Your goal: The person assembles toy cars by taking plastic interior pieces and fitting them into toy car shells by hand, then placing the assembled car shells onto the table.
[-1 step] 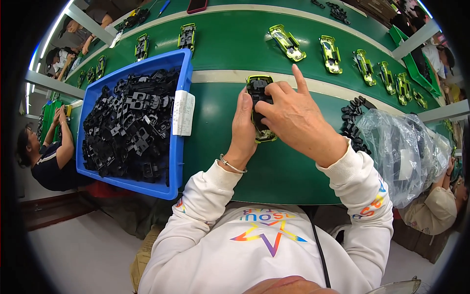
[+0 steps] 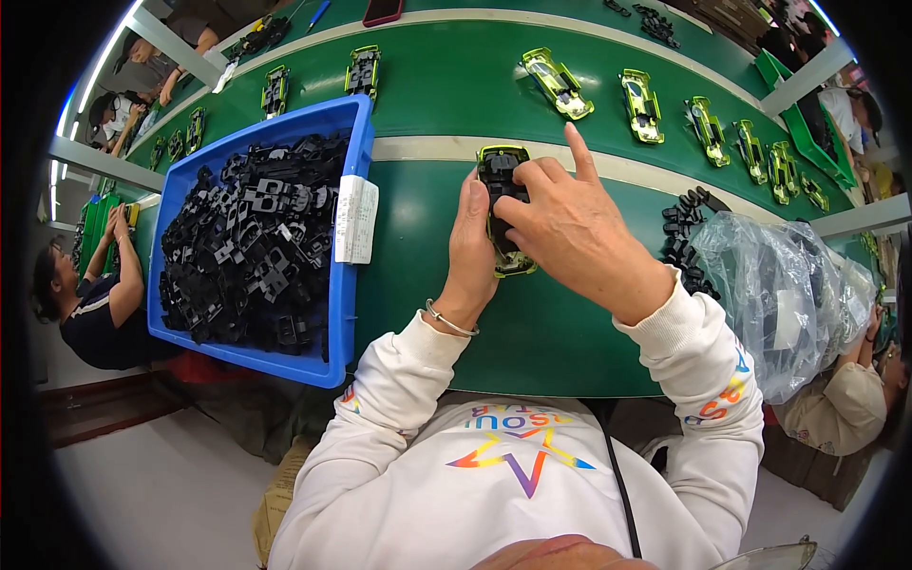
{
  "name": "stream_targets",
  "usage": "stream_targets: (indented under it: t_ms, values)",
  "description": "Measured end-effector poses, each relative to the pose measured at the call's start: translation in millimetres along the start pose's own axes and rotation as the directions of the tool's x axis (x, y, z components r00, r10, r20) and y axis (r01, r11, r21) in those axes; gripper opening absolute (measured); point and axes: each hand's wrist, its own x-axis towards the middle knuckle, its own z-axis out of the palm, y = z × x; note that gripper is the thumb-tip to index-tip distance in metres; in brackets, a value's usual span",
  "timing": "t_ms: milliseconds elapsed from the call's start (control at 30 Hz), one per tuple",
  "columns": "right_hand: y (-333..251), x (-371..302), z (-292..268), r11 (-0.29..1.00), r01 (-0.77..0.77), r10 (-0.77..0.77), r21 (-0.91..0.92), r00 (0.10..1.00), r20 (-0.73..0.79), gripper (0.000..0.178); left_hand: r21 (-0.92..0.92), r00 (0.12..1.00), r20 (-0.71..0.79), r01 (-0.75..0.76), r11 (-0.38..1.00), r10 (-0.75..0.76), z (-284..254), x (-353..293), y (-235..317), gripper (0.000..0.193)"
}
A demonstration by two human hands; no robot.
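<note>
My left hand [image 2: 467,245] is closed along the left side of a yellow-green toy car body [image 2: 514,265], which lies with its open underside up. Inside the shell sits a black plastic part [image 2: 501,163]. My right hand [image 2: 575,217] reaches over from the right. Its thumb and bent fingers press on the black part, while the index finger sticks out straight, away from me. The fingers hide the middle of the car, so how far the part is seated cannot be seen.
To the left stands a blue bin [image 2: 353,285] heaped with black plastic parts [image 2: 256,237]. Along the green belt [image 2: 446,76] beyond lie several toy car bodies [image 2: 642,106]. A clear plastic bag [image 2: 774,294] and small black pieces [image 2: 686,237] are at the right. Other people sit on both sides.
</note>
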Motion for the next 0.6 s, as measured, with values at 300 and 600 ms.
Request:
stream_targets:
  t_ms: [300, 600]
  values:
    - [2.3, 4.7, -5.7, 0.999, 0.048, -0.048, 0.004, 0.997, -0.052, 0.011, -0.154, 0.986, 0.002, 0.163, 0.975, -0.165, 1.9, -4.7, 7.2, 0.045]
    - [4.0, 7.1, -11.6, 0.994, 0.109, -0.109, 0.008, 0.994, 0.004, 0.012, -0.139, 0.999, 0.010, 0.054, 0.989, -0.053, -3.2, -1.6, 3.6, 0.041]
